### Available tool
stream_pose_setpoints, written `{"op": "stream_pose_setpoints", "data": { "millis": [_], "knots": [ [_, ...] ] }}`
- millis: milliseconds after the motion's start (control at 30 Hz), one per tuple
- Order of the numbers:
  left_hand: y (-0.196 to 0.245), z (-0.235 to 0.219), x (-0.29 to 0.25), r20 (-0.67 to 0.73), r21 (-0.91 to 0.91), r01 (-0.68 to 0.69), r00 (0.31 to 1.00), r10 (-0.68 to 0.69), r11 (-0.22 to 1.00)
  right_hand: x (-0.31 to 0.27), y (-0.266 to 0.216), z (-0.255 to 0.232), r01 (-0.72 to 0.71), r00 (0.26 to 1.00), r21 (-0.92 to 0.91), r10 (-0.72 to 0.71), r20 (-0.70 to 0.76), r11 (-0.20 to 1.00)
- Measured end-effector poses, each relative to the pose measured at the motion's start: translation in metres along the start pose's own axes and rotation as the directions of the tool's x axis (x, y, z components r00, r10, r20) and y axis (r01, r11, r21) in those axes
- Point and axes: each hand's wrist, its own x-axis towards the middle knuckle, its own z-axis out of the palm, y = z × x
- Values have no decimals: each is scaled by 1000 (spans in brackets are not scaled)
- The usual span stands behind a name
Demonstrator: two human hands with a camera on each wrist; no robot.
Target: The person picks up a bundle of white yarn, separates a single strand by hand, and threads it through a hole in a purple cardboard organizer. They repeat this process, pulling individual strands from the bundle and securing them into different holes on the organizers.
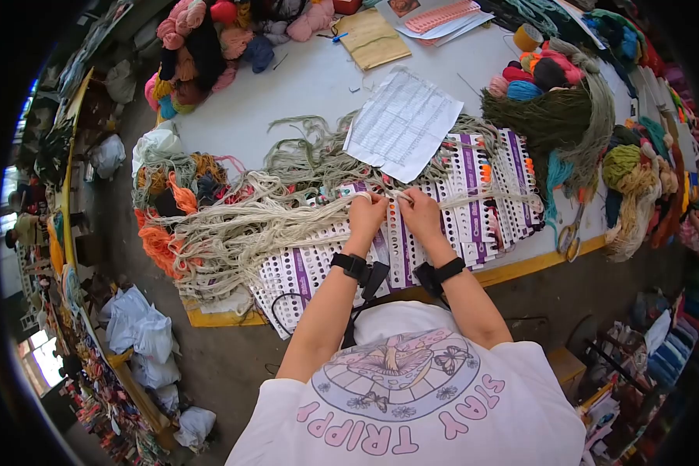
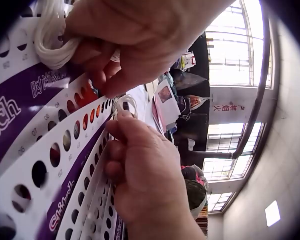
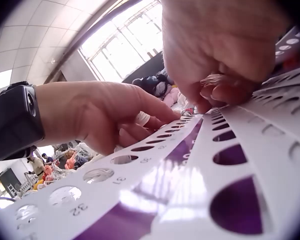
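Note:
On the table, the left hand (image 1: 367, 217) pinches pale cream yarn (image 1: 287, 213) between thumb and fingers, above white-and-purple punched cards (image 1: 396, 256). Close beside it, the right hand (image 1: 421, 217) pinches a thin pale strand at the cards' upper part. In the left wrist view, a looped pale bundle (image 2: 55, 45) hangs by the left hand (image 2: 132, 42), while the right hand (image 2: 150, 175) holds a small loop (image 2: 126, 104). In the right wrist view, the curled fingers of the right hand (image 3: 217, 55) partly hide pale strands; the left hand (image 3: 110, 112) is opposite.
A printed sheet (image 1: 404, 124) lies over grey-green yarn just beyond the hands. Scissors (image 1: 573, 233) rest at the table's right edge. Coloured yarn heaps (image 1: 210, 54) stand at the back left and along the right. A brown envelope (image 1: 371, 37) lies at the back.

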Motion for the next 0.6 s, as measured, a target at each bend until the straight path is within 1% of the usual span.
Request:
{"op": "stream_pose_setpoints", "data": {
  "millis": [33, 133, 167, 233, 333, 433, 467, 533, 600],
  "knots": [
    [7, -4, -3, 37, 3, 9, 999, -9, 1000, 0, 1, 2, 9, 1000, 8, -8, -15, 1000],
    [1, -3, 0, 87, -137, 89, 993, -78, 987, -3, 3, 2, 31, 999, 8, -31, -34, 999],
    [2, -5, 0, 157, -229, 178, 977, -144, 957, -3, 2, 2, 40, 999, 5, -40, -37, 999],
    [6, -11, -1, 312, -381, 360, 917, -248, 852, -4, 0, 3, 44, 997, 38, -42, -59, 998],
    [3, -9, -1, 397, -533, 406, 895, -205, 742, -5, -2, 2, 36, 998, 99, -30, -61, 994],
    [4, -6, 0, 502, -557, 464, 849, -167, 689, -6, -7, -3, 31, 998, 143, -24, -54, 989],
    [3, -6, 0, 509, -564, 474, 844, -167, 677, -6, -8, -5, 33, 998, 153, -25, -54, 988],
    [3, -6, 1, 524, -578, 490, 836, -164, 653, -5, -4, -5, 105, 994, 165, -98, -51, 981],
    [4, -3, -2, 461, -552, 442, 868, -183, 707, -5, 0, -6, 154, 988, 190, -151, -29, 970]
  ]
}}
